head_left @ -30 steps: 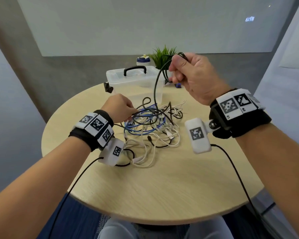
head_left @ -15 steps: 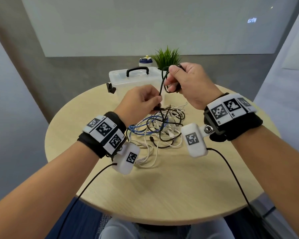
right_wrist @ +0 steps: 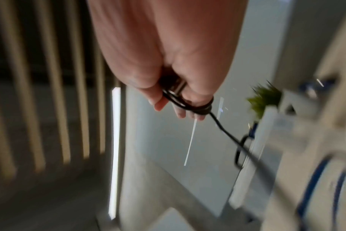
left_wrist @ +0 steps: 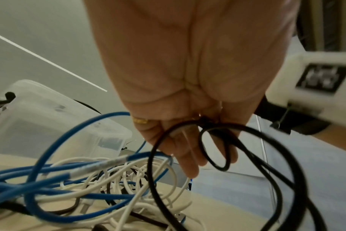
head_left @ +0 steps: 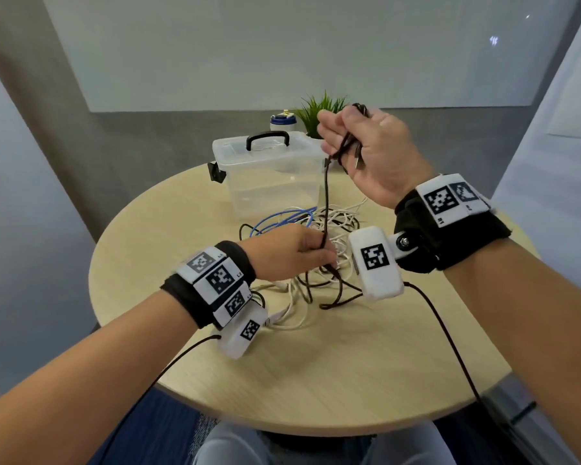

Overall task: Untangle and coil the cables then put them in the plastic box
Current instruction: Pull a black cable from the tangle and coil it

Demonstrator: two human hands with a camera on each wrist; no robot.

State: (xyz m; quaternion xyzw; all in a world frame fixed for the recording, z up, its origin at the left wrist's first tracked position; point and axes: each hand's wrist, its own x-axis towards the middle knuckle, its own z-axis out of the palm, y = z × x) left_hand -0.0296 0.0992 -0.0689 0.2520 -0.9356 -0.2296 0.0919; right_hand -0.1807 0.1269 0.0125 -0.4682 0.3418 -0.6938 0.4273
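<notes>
A black cable [head_left: 325, 199] runs taut between my two hands. My right hand [head_left: 366, 152] is raised above the table and grips several short loops of it [right_wrist: 190, 104], with a metal plug end showing by the palm. My left hand [head_left: 302, 253] is low over the tangle and pinches the same black cable [left_wrist: 207, 125], which hangs below it in loops. The tangle [head_left: 316, 236] of blue [left_wrist: 73, 175], white and black cables lies on the round wooden table [head_left: 316, 357]. The clear plastic box [head_left: 269, 176] with a black handle stands closed behind the tangle.
A small green plant [head_left: 319, 112] and a white bottle with a blue cap [head_left: 282, 120] stand behind the box. The table's front half is bare wood. Thin black leads run from both wrist cameras off the table's near edge.
My left hand has dropped from up by the right hand to just above the tangle, drawing the black cable straight. My right hand has lifted a little with its loops.
</notes>
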